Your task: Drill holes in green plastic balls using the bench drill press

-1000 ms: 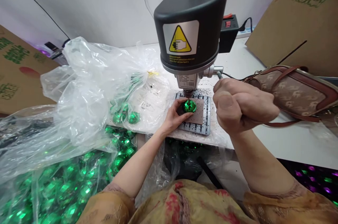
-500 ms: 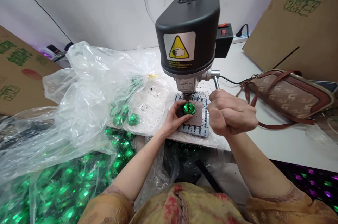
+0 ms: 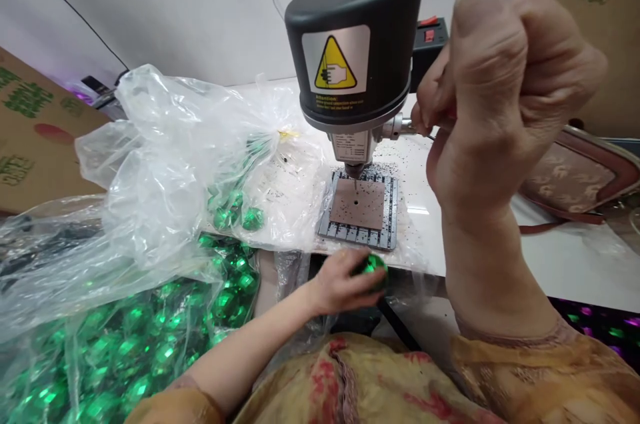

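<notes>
Nearest to us is our patterned top (image 3: 380, 384), yellowish with red patches. At lower left, many green faceted balls (image 3: 125, 351) lie under clear plastic, below the worktop (image 3: 420, 237). Just in front of the worktop's near edge, our left hand (image 3: 340, 284) holds a single green ball (image 3: 374, 269). Its fingers are closed around the ball and cover part of it, and the ball is off the board and clear of the drill. Our right hand (image 3: 505, 91) is raised high at the right, its fingers curled tightly around the end of the metal lever (image 3: 411, 125); the hand hides most of the lever's length.

Further in, a slotted metal plate (image 3: 392, 211) lies on the worktop, with dark specks scattered over and around it. On the plate we see a flat brown board (image 3: 369, 211) with a small dark hole. Above the board hangs the thin drill bit (image 3: 355, 185); we cannot tell whether its tip touches the board. Over that is the black drill housing (image 3: 355, 24), with a yellow triangle label (image 3: 335, 64) on its front.

To the left, a clear plastic bag (image 3: 155, 177) spreads across the worktop, with a few green balls (image 3: 253, 218) beneath its folds. To the right, a patterned handbag (image 3: 570, 174) sits partly behind our right arm. Further back are a black switch box (image 3: 429, 51), a carton (image 3: 45, 157) at each side and the pale wall (image 3: 200, 11).
</notes>
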Tool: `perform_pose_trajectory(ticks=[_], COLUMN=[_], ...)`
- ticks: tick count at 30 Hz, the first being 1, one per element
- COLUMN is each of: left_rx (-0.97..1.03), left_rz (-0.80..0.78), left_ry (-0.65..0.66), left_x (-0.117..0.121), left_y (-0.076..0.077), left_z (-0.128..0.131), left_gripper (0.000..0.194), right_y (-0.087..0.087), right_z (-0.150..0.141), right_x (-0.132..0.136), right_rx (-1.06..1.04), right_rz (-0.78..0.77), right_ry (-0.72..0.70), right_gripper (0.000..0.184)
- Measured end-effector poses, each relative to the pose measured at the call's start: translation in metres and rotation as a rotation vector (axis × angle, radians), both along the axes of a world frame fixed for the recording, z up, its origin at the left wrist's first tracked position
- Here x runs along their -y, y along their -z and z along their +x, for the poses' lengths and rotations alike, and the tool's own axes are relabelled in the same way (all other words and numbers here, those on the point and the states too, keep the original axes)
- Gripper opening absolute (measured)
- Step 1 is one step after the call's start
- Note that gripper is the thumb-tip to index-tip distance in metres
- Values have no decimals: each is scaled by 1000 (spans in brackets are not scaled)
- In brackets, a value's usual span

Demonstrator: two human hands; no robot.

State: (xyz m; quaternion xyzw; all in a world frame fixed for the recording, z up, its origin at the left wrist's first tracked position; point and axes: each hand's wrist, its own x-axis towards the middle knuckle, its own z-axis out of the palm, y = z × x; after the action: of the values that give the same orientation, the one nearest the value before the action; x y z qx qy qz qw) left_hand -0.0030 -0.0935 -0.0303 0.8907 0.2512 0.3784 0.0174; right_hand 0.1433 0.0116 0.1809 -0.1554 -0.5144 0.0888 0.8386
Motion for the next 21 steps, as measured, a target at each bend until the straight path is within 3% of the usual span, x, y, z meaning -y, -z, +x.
perform_pose_trajectory(ticks=[2, 5, 8, 10, 11, 13, 16, 19, 21], left_rx=[-341, -679, -537, -266, -131, 49, 123, 395, 522], left_rz=[41, -90, -48, 57, 70, -32, -265, -330, -241], left_ry=[105, 80, 95, 102, 45, -193, -473, -534, -581], left_x=[17, 29, 29, 20, 13, -6, -33, -39, -38], left_y=[16, 33, 28, 12, 0, -25, -64, -100, -125], left_z=[-5, -12, -22, -33, -41, -58, -82, -97, -109], left_gripper=[36, 50, 38, 24, 21, 26, 25, 10, 12], right_y=[2, 4, 8, 11, 13, 15, 15, 12, 11], right_z=[-2, -3, 0, 2, 2, 3, 3, 4, 6], right_x=[2, 1, -7, -14, -17, -21, -19, -14, -11], right_rx=[-21, -35, -30, -60, -74, -104, -94, -56, -28], right_rz=[-25, 33, 56, 50, 57, 67, 29, 5, 44], right_ry=[16, -1, -29, -18, -8, 10, 2, -2, 2], right_gripper=[58, 59, 57, 56, 56, 59, 60, 52, 52])
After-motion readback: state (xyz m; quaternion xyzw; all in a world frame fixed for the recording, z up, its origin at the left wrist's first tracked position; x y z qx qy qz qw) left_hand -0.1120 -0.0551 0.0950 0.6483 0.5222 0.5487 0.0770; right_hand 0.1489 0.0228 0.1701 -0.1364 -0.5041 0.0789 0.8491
